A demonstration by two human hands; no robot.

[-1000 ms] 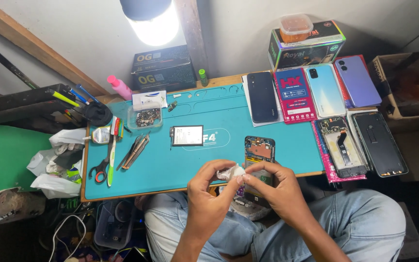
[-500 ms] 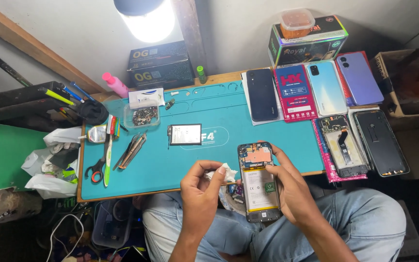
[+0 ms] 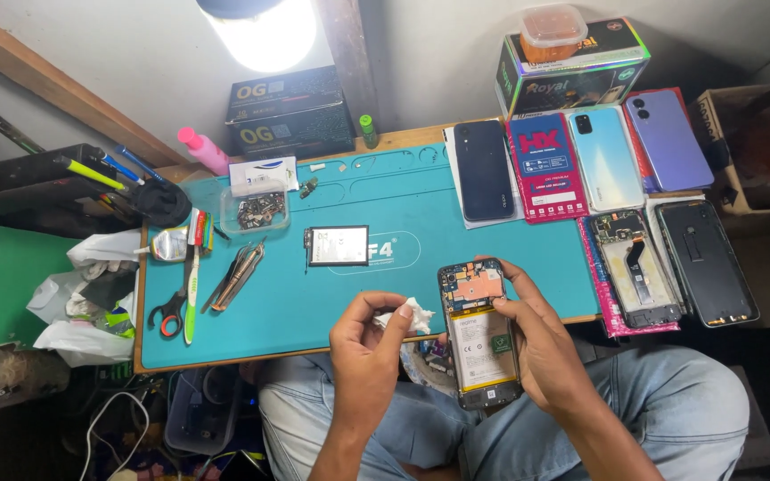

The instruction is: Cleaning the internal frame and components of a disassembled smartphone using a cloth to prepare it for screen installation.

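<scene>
My right hand [image 3: 538,346] grips an opened phone [image 3: 477,330] by its right edge, back cover off, with the copper shield and white battery facing up, over the front edge of the teal work mat [image 3: 331,294]. My left hand [image 3: 365,352] pinches a small crumpled white tissue [image 3: 413,316] just left of the phone. A loose white battery [image 3: 338,245] lies on the middle of the mat.
Scissors [image 3: 169,312], a toothbrush [image 3: 192,285] and tweezers [image 3: 238,276] lie at the mat's left, with a small tray of screws [image 3: 256,210]. Several phones [image 3: 603,156] and an opened phone frame [image 3: 633,267] lie on the right. Boxes [image 3: 291,111] stand at the back under a lamp.
My hands have parted: the right hand has drawn the opened phone towards me and turned it face up, while the left hand has come away with the tissue.
</scene>
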